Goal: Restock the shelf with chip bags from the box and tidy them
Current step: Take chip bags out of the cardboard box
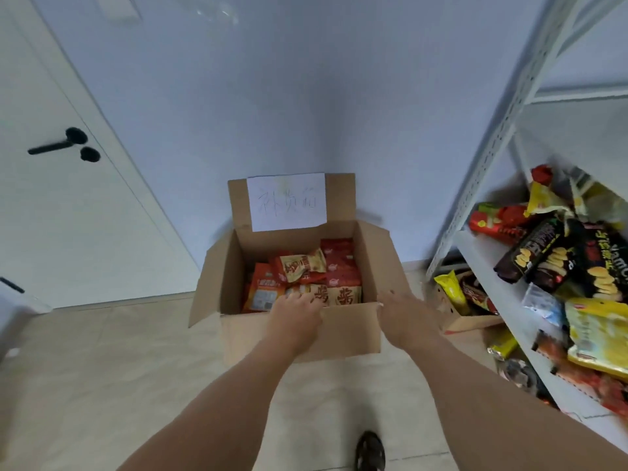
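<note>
Chip bags [306, 273] in open cardboard box [299, 334] on beige tiled floor [102, 368], fingers relaxed, holding nothing, white shelf [492, 266] right.

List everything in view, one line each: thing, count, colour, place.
box: one, brown, open, on floor by wall
label: one, white, on rear flap
bags in box: several, red and orange
shelf: one, white, right
bags on shelf: many, black, yellow, red, heaped
small box: one, brown, under shelf, holding snacks
door: one, white, black handle, left
shoe: one, dark, bottom
left hand: reaching into box, grip unclear
right hand: open, at box's right corner
</note>
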Available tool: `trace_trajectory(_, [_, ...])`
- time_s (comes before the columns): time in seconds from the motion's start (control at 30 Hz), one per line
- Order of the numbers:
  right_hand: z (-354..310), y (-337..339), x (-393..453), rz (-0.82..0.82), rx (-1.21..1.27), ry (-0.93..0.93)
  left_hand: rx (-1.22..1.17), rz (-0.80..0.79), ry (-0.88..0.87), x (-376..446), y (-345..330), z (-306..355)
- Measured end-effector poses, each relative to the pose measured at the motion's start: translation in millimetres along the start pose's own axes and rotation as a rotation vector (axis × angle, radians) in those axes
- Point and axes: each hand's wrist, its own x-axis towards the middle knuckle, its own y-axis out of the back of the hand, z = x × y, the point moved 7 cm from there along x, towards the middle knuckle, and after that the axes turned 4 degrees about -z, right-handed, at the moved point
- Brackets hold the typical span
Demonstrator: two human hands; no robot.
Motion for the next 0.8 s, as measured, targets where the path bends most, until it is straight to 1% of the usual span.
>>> trace_trajectory(0.13, [-16,-27,82,-0.049,0.262,-0.036,-0.114,-0.023,0.114,49,-40,-54])
trace_trajectory(0.23, [-21,-53,145,-0.098,0.392,-0.086,-0.267,-0.069,0.253,92,-76,-91])
trace_trajectory(0.4, [-10,-121,234,-0.257,0.589,-0.27,-0.533,-0.252,0.462,159,-154,-135])
trace_trajectory(0.53, [0,-180,283,-0.361,0.677,-0.404,-0.757,-0.352,0.655,188,-218,-162])
trace_trajectory(0.63, [-2,-222,307,-0.413,0.706,-0.458,-0.836,-0.401,0.762,200,-266,-182])
trace_trajectory(0.7, [-15,-249,319,-0.463,0.728,-0.46,-0.875,-0.432,0.826,209,-296,-194])
trace_trajectory(0.8, [-52,-287,339,-0.54,0.785,-0.403,-0.893,-0.46,0.923,220,-344,-215])
